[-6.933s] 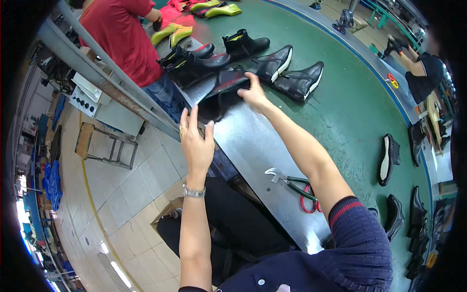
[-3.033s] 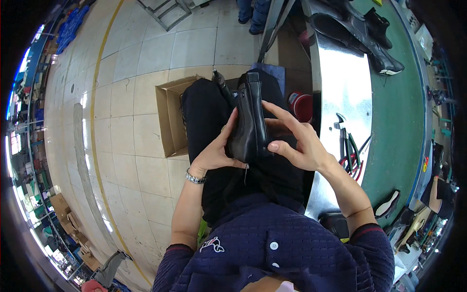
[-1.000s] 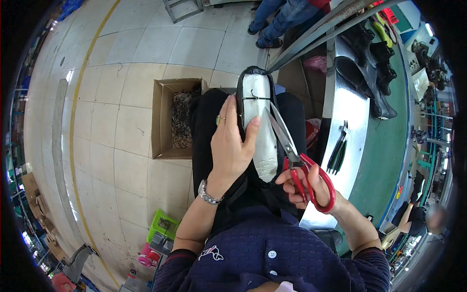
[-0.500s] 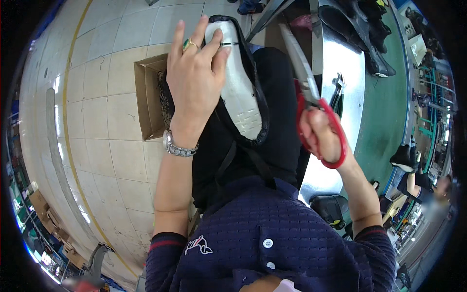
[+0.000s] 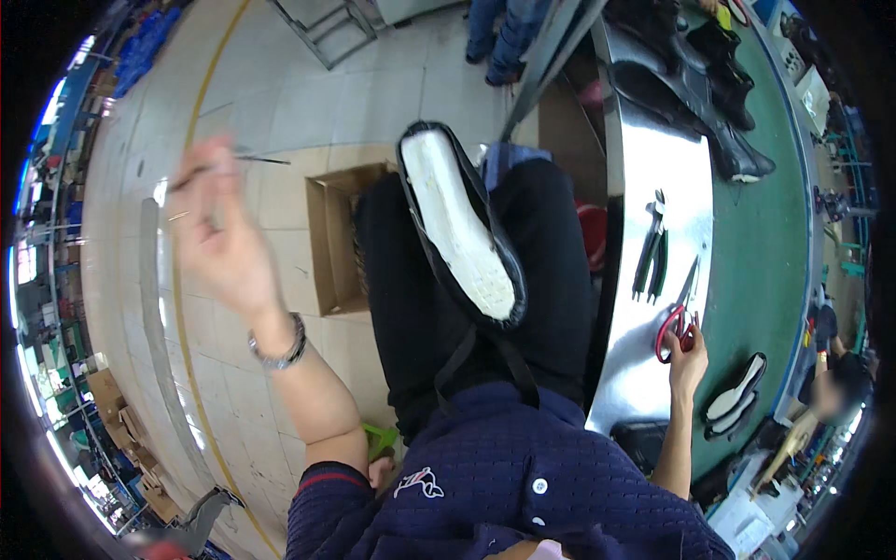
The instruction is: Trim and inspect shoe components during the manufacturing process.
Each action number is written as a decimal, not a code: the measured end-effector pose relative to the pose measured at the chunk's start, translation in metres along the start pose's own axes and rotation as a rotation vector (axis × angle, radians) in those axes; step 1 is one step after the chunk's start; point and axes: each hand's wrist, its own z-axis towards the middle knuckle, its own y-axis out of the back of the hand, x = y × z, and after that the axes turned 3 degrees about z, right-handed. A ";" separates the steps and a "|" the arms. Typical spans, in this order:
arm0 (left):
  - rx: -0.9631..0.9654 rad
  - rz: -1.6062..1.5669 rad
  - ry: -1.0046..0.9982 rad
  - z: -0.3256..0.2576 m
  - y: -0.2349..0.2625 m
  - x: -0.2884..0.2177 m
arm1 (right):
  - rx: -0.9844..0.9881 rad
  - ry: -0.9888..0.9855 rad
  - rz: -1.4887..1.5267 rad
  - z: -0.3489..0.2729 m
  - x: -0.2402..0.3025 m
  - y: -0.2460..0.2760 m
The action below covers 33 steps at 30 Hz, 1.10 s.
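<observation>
A black shoe upper with a pale insole board facing up lies across my lap, touched by neither hand. Out over the floor on the left is my left hand, smeared by motion. A thin dark strip shows beside its fingertips; whether the fingers hold it is unclear. On the right, my right hand has its fingers closed on the red handles of a pair of scissors, over the metal bench top. The blades point away from me.
Black-handled pliers lie on the metal bench. Black shoes are piled at its far end. Another shoe piece rests on the green surface. An open cardboard box stands left of my knees. A person's legs appear beyond.
My left hand has left the shoe and swung left over the floor. My right hand has lowered the scissors to the bench at right. The shoe stays on my lap.
</observation>
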 end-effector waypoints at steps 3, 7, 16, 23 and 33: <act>0.233 0.176 0.157 -0.038 -0.019 0.077 | 0.058 0.106 -0.133 0.008 0.042 0.011; 0.435 0.723 0.121 -0.087 -0.022 0.136 | -0.037 0.285 0.008 0.027 0.097 0.005; 0.700 0.027 -0.611 -0.073 -0.105 -0.043 | 0.011 0.202 -0.142 0.083 0.159 -0.053; 1.149 -0.222 -0.290 -0.004 -0.189 -0.044 | 0.558 -0.293 1.105 0.116 0.118 -0.046; 0.861 -0.046 -0.314 -0.001 -0.222 -0.038 | 1.126 -0.077 0.969 0.095 0.241 0.058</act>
